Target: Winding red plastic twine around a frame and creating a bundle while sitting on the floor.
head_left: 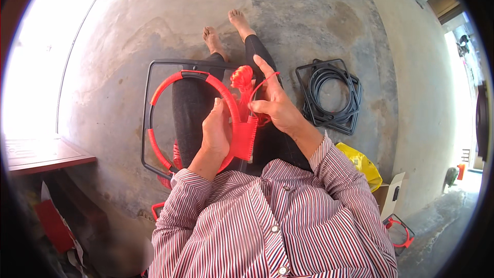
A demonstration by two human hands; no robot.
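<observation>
Hands [216, 134] [275, 105] wrap red cord [242, 80] (bundled) around ring [170, 82].

A single wide fisheye camera is sitting on the person's head and looking almost straight down at the lap, close to the red-and-white striped shirt [278, 226] filling the lower edge. It is facing forward along the outstretched legs toward the bare feet [226, 31] at the top. The grey concrete floor [309, 15] is bending toward the dark round rim. No second view is sharing the scene.
</observation>
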